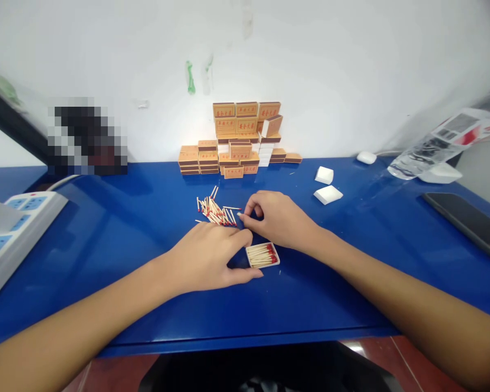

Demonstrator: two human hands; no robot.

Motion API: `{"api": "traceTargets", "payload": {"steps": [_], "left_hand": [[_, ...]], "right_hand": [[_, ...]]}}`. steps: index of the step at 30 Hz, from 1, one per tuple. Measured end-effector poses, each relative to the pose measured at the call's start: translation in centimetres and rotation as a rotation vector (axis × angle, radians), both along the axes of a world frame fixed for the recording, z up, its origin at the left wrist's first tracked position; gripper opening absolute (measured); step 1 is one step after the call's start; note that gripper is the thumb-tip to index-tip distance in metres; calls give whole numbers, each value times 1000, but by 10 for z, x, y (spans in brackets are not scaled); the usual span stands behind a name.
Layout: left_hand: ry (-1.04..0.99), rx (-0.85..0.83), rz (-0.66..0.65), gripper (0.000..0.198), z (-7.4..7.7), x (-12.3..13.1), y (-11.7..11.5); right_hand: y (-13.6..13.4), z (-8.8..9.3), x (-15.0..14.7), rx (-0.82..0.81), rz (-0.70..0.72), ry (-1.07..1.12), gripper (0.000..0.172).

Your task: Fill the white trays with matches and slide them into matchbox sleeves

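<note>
My left hand (pixel 210 256) holds a small white matchbox tray (pixel 278 262) on the blue table, its thumb along the near side and its index finger at the far left corner. Red-headed matches (pixel 261 255) lie side by side in this tray. Just beyond, a loose pile of matches (pixel 215 211) is spread on the table, partly hidden by my left hand. At the pile's right edge is my right hand (pixel 275 218), thumb and index finger brought together in a pinch. Whatever is between those fingertips is too small to make out.
Orange matchboxes (pixel 247 126) are stacked against the wall. Two white pieces (pixel 328 194) lie right of centre, near a white earphone case (pixel 366 157). A phone (pixel 467 220) and clear plastic packaging (pixel 408 163) are at right, a power strip (pixel 22 228) at left.
</note>
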State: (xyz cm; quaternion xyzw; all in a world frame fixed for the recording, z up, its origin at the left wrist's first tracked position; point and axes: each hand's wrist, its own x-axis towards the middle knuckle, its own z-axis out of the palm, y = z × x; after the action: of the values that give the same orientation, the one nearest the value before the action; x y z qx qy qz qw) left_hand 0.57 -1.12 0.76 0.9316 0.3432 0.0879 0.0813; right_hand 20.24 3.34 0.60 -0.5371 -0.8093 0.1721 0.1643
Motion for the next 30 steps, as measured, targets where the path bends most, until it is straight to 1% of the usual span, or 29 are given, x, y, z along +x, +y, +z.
{"api": "traceTargets", "payload": {"steps": [2, 5, 8, 11, 13, 16, 18, 20, 23, 25, 27, 30], "left_hand": [[5, 11, 7, 41, 0, 0, 0], [10, 24, 18, 42, -1, -2, 2], [1, 39, 45, 41, -2, -4, 4], [-15, 32, 70, 41, -2, -5, 8], [-15, 22, 80, 41, -2, -5, 9], [-10, 17, 85, 38, -1, -5, 9], [-9, 18, 83, 37, -1, -5, 9], [-12, 20, 80, 36, -1, -6, 8], [-13, 30, 71, 37, -2, -5, 6], [-3, 36, 61, 39, -2, -5, 5], [-1, 42, 51, 40, -3, -4, 4], [-4, 53, 64, 40, -3, -4, 4]], "right_hand": [[0, 3, 2, -22, 39, -57, 8], [1, 7, 13, -52, 108, -106, 11], [2, 13, 27, -50, 105, -86, 14], [1, 20, 38, -30, 94, -12, 17], [-3, 25, 43, -36, 167, 29, 18], [-11, 29, 43, -123, 350, 33, 15], [-15, 29, 40, -147, 413, 8, 14], [-14, 28, 38, -97, 382, -10, 15], [-7, 21, 37, 23, 213, -30, 14], [-1, 15, 38, 37, 121, -61, 14], [4, 11, 39, -19, 108, -99, 14], [4, 12, 40, -49, 153, -112, 11]]}}
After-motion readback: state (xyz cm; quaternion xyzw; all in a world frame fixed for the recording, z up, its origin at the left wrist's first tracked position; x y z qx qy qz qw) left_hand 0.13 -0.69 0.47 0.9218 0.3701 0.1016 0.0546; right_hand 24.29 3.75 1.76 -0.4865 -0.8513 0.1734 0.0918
